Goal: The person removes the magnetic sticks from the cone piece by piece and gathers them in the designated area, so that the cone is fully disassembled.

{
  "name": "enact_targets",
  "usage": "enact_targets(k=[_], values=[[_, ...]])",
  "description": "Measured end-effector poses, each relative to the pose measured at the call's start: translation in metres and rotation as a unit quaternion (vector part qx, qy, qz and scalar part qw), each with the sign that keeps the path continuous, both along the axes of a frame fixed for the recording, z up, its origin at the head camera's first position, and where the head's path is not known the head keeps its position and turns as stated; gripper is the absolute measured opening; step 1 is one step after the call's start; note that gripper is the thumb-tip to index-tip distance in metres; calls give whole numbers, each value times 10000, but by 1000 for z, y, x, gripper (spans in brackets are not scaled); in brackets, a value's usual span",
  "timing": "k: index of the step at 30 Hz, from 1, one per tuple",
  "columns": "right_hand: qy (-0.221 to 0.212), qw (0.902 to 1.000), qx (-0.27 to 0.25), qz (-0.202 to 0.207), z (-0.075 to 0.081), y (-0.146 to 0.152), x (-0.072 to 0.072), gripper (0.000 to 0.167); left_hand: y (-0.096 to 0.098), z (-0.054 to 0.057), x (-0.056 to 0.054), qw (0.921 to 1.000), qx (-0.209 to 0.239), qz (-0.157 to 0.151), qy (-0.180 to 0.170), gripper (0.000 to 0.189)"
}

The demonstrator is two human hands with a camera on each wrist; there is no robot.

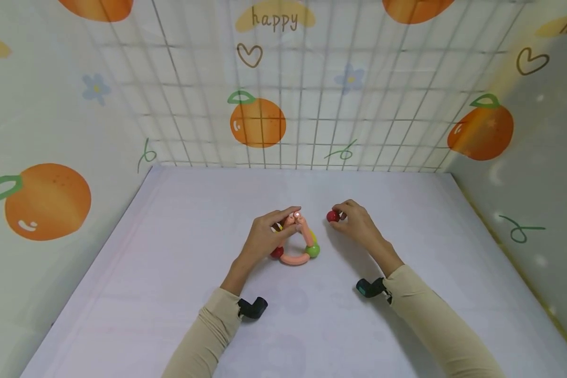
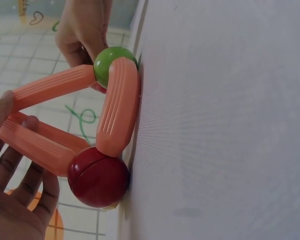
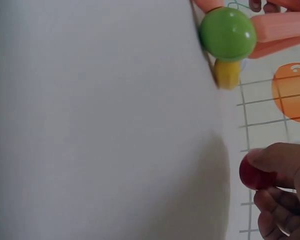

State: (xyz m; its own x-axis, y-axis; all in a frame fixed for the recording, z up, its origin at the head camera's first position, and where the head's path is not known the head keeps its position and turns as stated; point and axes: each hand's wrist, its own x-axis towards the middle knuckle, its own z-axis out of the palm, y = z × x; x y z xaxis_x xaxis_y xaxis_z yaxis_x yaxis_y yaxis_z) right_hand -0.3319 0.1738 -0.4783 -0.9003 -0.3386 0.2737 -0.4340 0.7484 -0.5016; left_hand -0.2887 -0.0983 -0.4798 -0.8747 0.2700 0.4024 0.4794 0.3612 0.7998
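Observation:
A pyramid-like frame of salmon-coloured rods (image 1: 295,260) and balls stands on the table. Its front corners are a green ball (image 1: 314,250) and a dark red ball (image 2: 98,177), joined by a curved salmon rod (image 2: 119,107). My left hand (image 1: 261,237) pinches the upper ends of the leaning rods (image 2: 55,85), where they come together without a ball. A yellow rod (image 3: 227,75) runs back from the green ball; the far corner is hidden. To the right of the frame, my right hand (image 1: 360,224) holds a loose red ball (image 1: 333,216) between thumb and fingers.
A white tabletop (image 1: 170,262) lies under both hands. Behind it rises a wire grid (image 1: 312,126) covered by a sheet printed with oranges, and printed sheets also hang at both sides. Each wrist carries a small black camera (image 1: 254,308).

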Motion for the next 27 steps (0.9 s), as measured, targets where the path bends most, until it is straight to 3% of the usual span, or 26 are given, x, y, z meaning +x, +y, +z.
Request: enact_targets(k=[10,13,19,23,27], values=[[-291,9993,223,-82,-2,-1,4,47,0,1,3,9999,-113,32,-47,45],[-139,9999,83,41,9,0,11,50,0,1,2,9999,-118,33,-24,45],[590,9941,-640,654,39,-11,31,32,0,2,1,10000,-53,-23,53,42],[691,9876,-885,1100,50,-28,43,26,-1,2,1,9999,-88,-62,127,41],[691,9866,-845,1215,54,-44,48,25,-2,3,2,9999,-111,-81,53,39]])
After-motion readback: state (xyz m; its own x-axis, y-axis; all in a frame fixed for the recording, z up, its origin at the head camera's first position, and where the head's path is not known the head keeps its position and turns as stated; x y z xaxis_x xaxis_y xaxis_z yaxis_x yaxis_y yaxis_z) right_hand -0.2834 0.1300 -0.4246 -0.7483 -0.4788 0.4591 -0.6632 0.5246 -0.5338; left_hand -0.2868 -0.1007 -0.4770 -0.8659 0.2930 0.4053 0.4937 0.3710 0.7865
